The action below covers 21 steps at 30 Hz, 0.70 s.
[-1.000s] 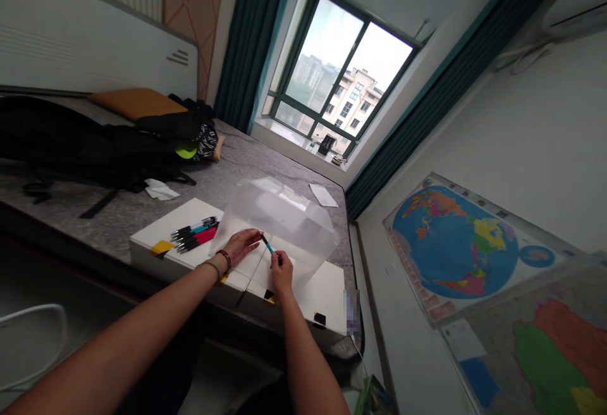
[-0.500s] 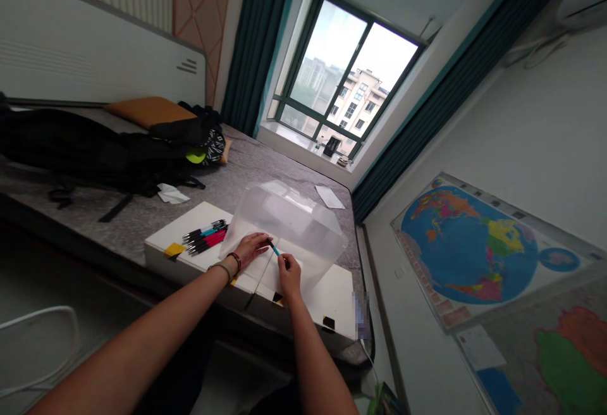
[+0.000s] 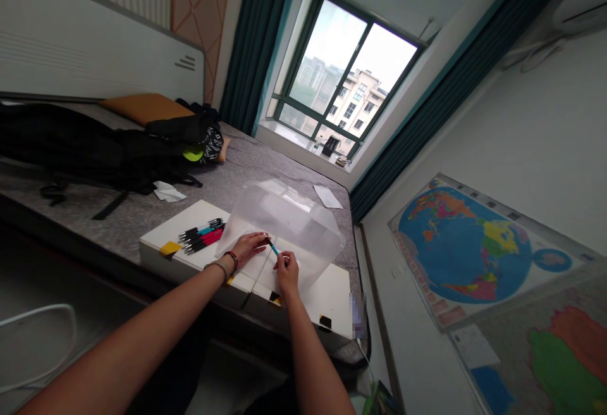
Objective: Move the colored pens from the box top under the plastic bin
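"How is the grip looking?"

"The right hand (image 3: 287, 267) is clamping the turquoise-and-black pen (image 3: 274, 248) with thumb and fingers. The left hand (image 3: 249, 249) is bringing its fingertips to the black end; whether they're pinching, I can't tell."

"What could go wrong?"

"The barrel is looking slim, so a loose pinch could let it twist or drop, I'd judge."

"And the pose?"

"The left is extending its fingers; the right is curling. The pen is slanting between them above the white boxes (image 3: 339, 288), near the translucent bin (image 3: 308, 219). More pens (image 3: 205, 239) are lying left."
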### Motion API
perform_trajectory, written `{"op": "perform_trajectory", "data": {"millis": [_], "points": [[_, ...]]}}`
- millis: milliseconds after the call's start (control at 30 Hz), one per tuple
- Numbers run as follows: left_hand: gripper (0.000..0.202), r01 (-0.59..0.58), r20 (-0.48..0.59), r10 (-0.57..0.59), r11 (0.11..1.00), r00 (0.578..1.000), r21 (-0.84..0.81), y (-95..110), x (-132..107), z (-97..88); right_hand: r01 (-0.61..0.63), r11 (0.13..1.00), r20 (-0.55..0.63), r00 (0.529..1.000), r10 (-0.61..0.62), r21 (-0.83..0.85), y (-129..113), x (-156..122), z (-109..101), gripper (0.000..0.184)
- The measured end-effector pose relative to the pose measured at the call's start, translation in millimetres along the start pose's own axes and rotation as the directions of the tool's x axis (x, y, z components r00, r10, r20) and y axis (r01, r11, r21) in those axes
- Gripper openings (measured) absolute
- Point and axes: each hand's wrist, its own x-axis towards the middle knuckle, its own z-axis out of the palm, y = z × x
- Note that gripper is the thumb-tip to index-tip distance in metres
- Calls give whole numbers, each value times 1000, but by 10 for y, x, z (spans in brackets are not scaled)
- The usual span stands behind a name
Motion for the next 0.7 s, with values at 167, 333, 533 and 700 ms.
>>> {"op": "perform_trajectory", "data": {"millis": [167,333,533,700], "points": [[36,17,36,-18,1000,999,11,-14,21,-16,-11,1000,13,1000,10,18,32,15,10,22],[34,14,28,-15,999,999,31,-32,32,-14,6,1000,10,1000,-6,2,25,12,0,23],[44,62,81,-62,998,995,4,16,-5,-1,-4,1000,32,999,3,17,41,20,-17,28],[47,83,87,-82,997,993,-7,48,-29,30,-7,1000,24,1000,7,10,1,16,-16,29]]}}
